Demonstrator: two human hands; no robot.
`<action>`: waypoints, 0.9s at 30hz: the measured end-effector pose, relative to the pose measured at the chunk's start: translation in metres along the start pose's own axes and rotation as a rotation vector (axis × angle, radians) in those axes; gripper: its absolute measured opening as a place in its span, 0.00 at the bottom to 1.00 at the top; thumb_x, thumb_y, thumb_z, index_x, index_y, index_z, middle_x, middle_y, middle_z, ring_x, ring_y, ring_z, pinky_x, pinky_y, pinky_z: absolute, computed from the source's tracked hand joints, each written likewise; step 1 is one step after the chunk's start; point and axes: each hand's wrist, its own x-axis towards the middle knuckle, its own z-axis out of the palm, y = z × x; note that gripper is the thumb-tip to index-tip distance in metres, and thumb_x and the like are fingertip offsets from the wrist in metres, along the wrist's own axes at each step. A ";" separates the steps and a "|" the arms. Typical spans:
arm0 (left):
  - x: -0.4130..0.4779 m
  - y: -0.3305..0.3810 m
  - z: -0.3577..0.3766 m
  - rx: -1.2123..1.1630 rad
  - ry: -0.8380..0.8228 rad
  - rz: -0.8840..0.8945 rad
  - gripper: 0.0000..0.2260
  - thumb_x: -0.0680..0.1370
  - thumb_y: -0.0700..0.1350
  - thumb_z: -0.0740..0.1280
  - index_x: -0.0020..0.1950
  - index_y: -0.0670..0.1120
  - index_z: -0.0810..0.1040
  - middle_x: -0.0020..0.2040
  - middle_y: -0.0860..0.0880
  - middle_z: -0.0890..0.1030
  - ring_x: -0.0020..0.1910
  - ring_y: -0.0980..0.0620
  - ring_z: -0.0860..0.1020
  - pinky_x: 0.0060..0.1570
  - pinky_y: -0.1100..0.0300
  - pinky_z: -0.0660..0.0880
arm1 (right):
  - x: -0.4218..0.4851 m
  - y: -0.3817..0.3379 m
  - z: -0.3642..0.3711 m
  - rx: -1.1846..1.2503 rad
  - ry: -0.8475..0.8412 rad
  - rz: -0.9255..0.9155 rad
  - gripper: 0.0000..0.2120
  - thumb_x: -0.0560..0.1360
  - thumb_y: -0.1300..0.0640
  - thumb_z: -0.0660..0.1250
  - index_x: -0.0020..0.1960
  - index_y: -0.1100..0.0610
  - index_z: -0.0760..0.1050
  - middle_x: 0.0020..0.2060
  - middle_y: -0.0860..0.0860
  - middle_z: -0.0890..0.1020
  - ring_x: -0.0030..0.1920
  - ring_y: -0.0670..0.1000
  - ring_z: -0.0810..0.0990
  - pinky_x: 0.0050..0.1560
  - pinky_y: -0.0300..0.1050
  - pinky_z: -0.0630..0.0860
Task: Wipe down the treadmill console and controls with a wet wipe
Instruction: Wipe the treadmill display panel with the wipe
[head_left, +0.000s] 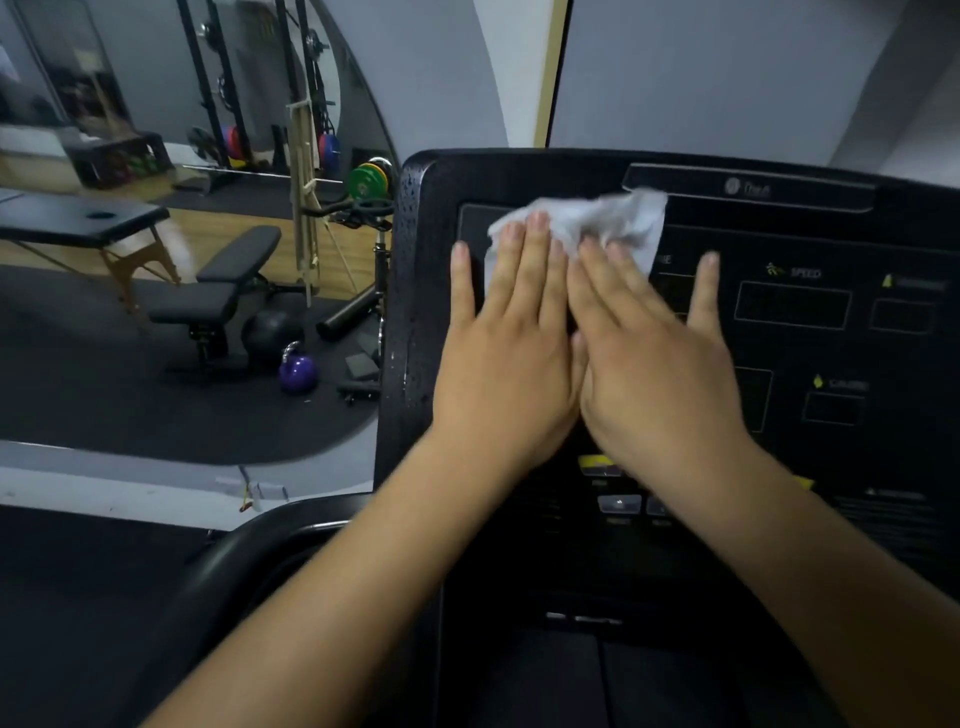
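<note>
The black treadmill console (810, 332) fills the right half of the head view, with outlined display windows and yellow icons. A crumpled white wet wipe (602, 221) lies against its upper left panel. My left hand (506, 358) and my right hand (654, 364) lie flat side by side on the console, fingers spread, fingertips pressing the lower edge of the wipe. Both palms cover the middle of the panel. Small buttons (618, 501) show below my wrists.
The treadmill handrail (244, 566) curves at lower left. Beyond the console's left edge lies the gym floor with a weight bench (218, 296), a purple kettlebell (297, 370), a massage table (83, 223) and a rack with weight plates (366, 179).
</note>
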 end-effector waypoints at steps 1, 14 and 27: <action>0.011 0.000 -0.003 0.007 0.002 -0.003 0.28 0.83 0.52 0.47 0.80 0.40 0.49 0.81 0.39 0.48 0.80 0.42 0.45 0.75 0.37 0.41 | 0.008 0.005 -0.004 -0.003 0.001 0.014 0.28 0.79 0.52 0.43 0.77 0.59 0.57 0.77 0.53 0.60 0.77 0.51 0.57 0.71 0.74 0.48; 0.031 0.048 -0.001 0.049 -0.028 0.019 0.29 0.83 0.53 0.42 0.80 0.40 0.45 0.80 0.38 0.44 0.79 0.41 0.41 0.74 0.35 0.39 | -0.005 0.056 -0.007 -0.007 -0.012 0.046 0.30 0.78 0.50 0.40 0.79 0.57 0.52 0.78 0.52 0.55 0.78 0.50 0.52 0.71 0.74 0.46; 0.029 0.094 0.013 0.001 0.017 0.064 0.29 0.82 0.53 0.45 0.80 0.40 0.50 0.80 0.39 0.49 0.80 0.41 0.46 0.74 0.33 0.42 | -0.037 0.097 0.004 0.023 0.030 0.077 0.29 0.78 0.52 0.44 0.78 0.57 0.54 0.78 0.53 0.56 0.78 0.51 0.53 0.70 0.75 0.49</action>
